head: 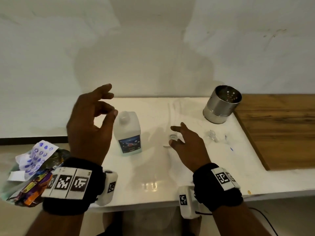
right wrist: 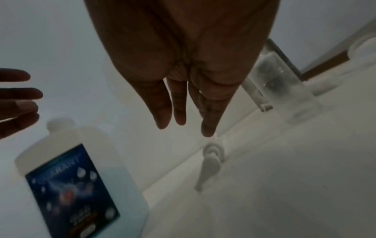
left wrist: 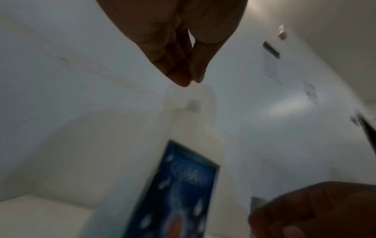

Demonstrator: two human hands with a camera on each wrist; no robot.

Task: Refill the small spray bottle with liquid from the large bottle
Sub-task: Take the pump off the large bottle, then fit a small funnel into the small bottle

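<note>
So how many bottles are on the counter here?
2. The large bottle stands by the left hand; the small clear bottle stands right of the right hand, its spray head off.

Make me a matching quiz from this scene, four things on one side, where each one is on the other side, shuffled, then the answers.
Things:
1. large bottle
2. metal cup
3. small spray bottle
4. pump head

Places:
A. lying on the white counter under the right hand
B. back of the counter, beside the wooden board
C. upright, just right of the raised left hand
D. open, to the right of the right hand

Pairs: 1-C, 2-B, 3-D, 4-A
</note>
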